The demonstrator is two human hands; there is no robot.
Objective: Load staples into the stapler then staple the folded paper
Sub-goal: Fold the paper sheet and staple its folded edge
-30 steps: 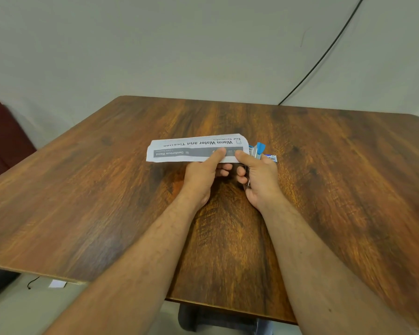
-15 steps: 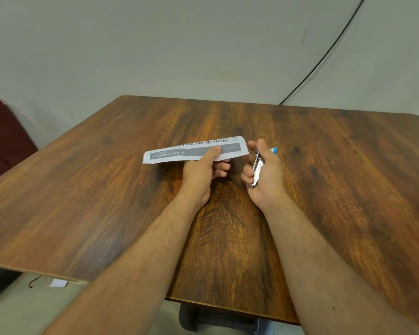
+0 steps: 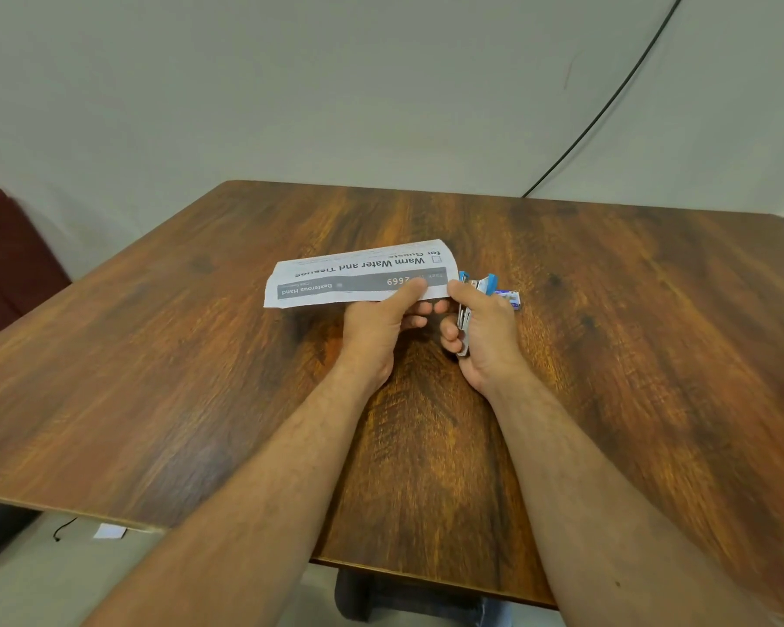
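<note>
My left hand (image 3: 376,330) pinches the folded paper (image 3: 358,276) near its right end, thumb on top over the printed grey band. The paper is white with upside-down print and hangs just above the wooden table (image 3: 200,377). My right hand (image 3: 485,337) grips a small blue and metal stapler (image 3: 471,291), its jaws pointing at the paper's right edge. Whether the jaws touch the paper is hidden by my thumb. A small staple box (image 3: 512,298) lies on the table just behind my right hand.
A black cable (image 3: 607,101) runs down the wall to the table's far edge. A dark red seat (image 3: 5,260) stands at the left. A scrap of paper (image 3: 109,531) lies on the floor below the table's near left edge.
The paper has tilted back flatter, showing its print. My right hand turned the stapler so its blue jaws point at the paper's right edge again.
</note>
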